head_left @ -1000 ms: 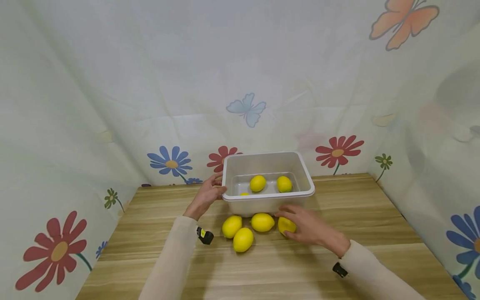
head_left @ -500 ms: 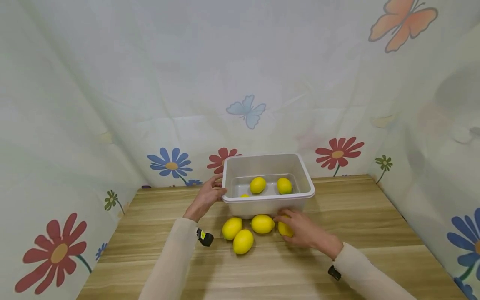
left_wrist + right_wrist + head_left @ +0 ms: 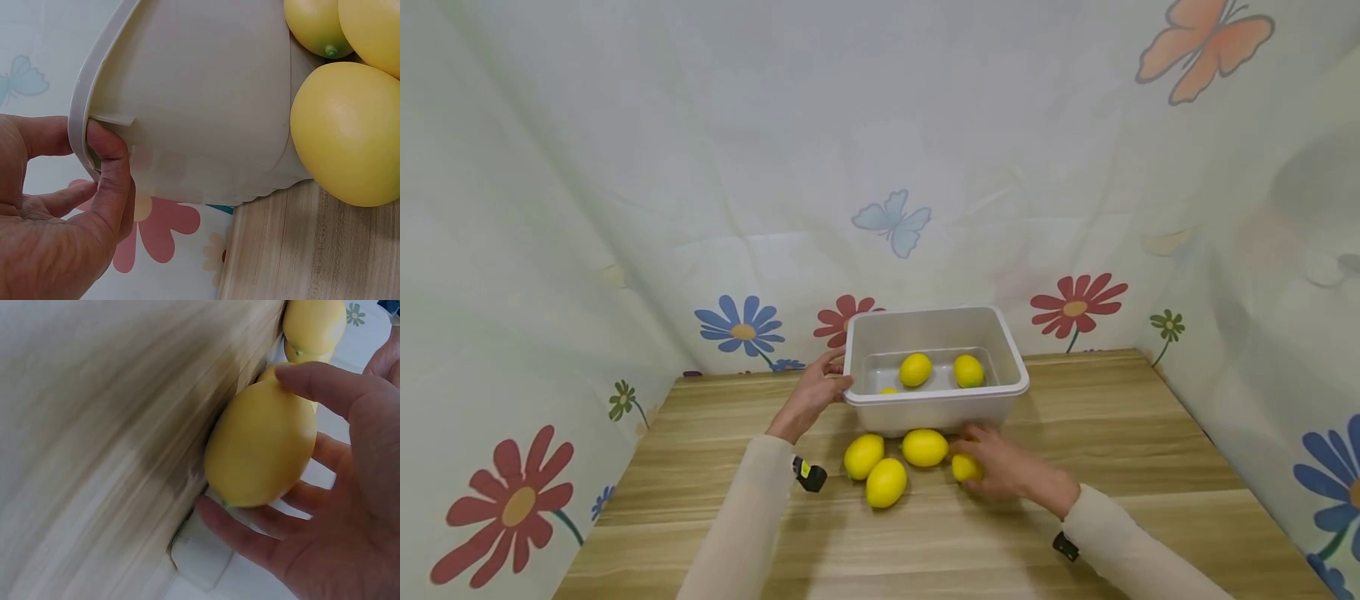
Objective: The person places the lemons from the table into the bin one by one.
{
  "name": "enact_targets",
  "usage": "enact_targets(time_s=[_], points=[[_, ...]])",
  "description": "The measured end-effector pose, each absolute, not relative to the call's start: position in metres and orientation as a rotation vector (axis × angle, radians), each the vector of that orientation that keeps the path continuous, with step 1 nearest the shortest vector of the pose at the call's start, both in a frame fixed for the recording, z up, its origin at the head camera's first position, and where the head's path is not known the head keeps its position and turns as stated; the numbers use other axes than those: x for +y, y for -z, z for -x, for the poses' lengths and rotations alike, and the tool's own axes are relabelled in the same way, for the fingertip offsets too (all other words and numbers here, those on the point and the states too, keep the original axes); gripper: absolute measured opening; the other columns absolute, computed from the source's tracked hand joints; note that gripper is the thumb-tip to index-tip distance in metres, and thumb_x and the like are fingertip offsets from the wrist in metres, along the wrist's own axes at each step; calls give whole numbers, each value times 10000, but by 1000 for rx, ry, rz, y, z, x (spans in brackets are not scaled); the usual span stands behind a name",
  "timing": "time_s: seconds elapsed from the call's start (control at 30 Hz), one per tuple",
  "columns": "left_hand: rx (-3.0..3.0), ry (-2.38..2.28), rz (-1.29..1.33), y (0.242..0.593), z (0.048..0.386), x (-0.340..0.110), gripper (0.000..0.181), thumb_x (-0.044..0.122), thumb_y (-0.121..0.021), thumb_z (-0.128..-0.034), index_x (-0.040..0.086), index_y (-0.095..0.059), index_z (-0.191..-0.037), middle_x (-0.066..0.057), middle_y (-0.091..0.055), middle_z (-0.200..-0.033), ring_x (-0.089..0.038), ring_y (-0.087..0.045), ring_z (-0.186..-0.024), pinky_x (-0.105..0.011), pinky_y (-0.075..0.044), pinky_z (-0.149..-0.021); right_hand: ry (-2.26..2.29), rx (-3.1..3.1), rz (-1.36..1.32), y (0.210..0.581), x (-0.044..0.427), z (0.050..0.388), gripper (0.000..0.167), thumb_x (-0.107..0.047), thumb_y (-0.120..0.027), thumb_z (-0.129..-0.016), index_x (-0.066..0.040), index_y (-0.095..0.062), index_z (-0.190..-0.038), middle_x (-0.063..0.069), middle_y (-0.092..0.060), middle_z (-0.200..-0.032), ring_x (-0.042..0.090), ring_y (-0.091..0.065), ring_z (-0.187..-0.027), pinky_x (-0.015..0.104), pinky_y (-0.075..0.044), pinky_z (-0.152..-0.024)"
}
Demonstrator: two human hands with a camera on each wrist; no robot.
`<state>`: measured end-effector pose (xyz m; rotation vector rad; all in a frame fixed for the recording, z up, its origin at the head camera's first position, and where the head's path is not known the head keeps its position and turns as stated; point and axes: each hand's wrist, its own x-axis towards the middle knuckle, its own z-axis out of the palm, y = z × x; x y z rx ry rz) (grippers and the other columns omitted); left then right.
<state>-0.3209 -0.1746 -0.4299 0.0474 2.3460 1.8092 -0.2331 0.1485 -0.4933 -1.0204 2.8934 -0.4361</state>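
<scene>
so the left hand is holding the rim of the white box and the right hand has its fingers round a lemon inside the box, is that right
Not quite: the lemon at the right hand is outside the box, in front of it, as the head view shows. The left hand does hold the rim.

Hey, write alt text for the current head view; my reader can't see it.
A person's right hand grips a yellow oval lemon in front of a white rectangular plastic bin, while the left hand holds the bin's left side. Three more lemons sit on the wood-grain table; two and part of another show inside the bin.
</scene>
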Motion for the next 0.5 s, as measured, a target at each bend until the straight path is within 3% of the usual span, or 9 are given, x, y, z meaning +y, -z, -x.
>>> enact_targets(time_s=[0.17,0.33,0.5], points=[[2340,-1805,-50,430,321,-174,624,81,-623,-917,154,-387,-1490,-244,-496,-1351,-299,-582,-1039,-323,-579,-822,416,2809,943,494,146,229,481,-286,-767,-808,-181,-626,-1255,55,-579,-1191,255,-578,-1070,485,-497,-944],[2335,-1810,-53,430,321,-175,621,78,-619,-917,152,-389,-1489,-251,-489,-1353,-297,-581,-1030,-317,-578,-810,378,2819,961,496,145,227,467,-337,-810,-756,-186,-641,-1164,34,-581,-1099,226,-575,-996,441,-509,-864],[2335,-1817,-53,430,322,-175,618,76,-617,-917,150,-390,-1487,-260,-487,-1360,-286,-579,-1021,-311,-577,-798,380,2799,995,498,144,227,443,-395,-832,-729,-198,-648,-1081,15,-576,-1066,201,-552,-978,415,-494,-864]])
